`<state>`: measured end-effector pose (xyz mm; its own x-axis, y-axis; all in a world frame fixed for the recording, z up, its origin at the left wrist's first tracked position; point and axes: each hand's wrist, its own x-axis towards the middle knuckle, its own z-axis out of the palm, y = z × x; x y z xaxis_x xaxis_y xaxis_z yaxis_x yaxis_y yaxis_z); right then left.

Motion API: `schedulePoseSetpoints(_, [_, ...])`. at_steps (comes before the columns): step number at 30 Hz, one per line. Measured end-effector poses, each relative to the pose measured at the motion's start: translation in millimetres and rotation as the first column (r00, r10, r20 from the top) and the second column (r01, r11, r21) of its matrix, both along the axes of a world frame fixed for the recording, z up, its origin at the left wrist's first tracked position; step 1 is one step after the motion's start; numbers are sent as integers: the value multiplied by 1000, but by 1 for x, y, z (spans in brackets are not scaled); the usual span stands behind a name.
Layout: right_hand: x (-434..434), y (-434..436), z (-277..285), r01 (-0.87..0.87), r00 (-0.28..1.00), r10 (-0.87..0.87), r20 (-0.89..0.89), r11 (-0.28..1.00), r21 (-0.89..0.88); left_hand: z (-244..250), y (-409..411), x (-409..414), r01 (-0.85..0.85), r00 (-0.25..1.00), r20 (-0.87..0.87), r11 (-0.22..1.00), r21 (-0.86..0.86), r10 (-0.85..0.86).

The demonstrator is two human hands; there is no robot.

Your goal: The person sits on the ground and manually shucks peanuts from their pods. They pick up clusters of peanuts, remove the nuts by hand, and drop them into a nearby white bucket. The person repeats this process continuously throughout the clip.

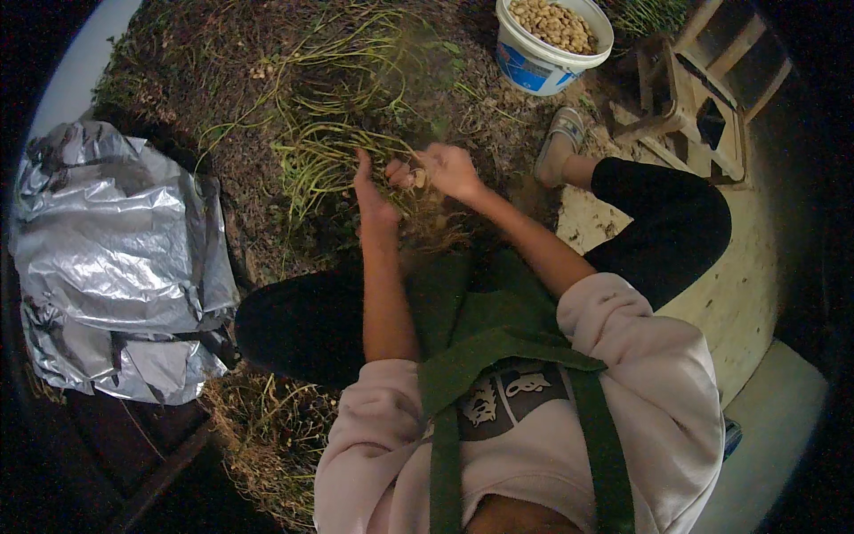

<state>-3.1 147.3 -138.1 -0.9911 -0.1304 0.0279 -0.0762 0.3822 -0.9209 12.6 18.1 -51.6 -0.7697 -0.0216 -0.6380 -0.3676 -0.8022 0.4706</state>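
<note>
My left hand (379, 193) is around a bunch of peanut plants with long green stems (313, 150), its thumb pointing up along them. Just to its right, my right hand (450, 170) has its fingers bent at the base of the stems, by some pale pods (419, 179). Whether the right fingers grip a pod or a stem cannot be told. Brown roots (437, 227) hang below the hands, above the green apron (440, 300) on my lap.
A white and blue bucket (530, 70) filled with peanuts stands at the top right, beside a wooden chair (694, 113). Heaped plants (220, 67) cover the ground ahead. A crumpled silver sheet (120, 233) lies at the left, with more dried plants (273, 440) below it.
</note>
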Motion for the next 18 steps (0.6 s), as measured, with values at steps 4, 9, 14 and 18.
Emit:
schedulePoseSetpoints(4, [-4, 3, 4, 96, 953, -22, 302, 968, -231, -29, -12, -1, 129, 981, -173, 961, 245, -87])
schedulePoseSetpoints(9, [-7, 7, 1, 96, 970, -76, 229, 992, -77, -9, 5, 1, 125, 989, 75, 992, 17, -126])
schedulePoseSetpoints(14, [-19, 19, -42, 97, 976, -73, 203, 989, -110, -23, 11, -2, 229, 968, -90, 972, -42, -232])
schedulePoseSetpoints(18, [-23, 30, -17, 259, 965, -255, -59, 964, 59, -17, 6, 1, 205, 979, 29, 975, -80, -203])
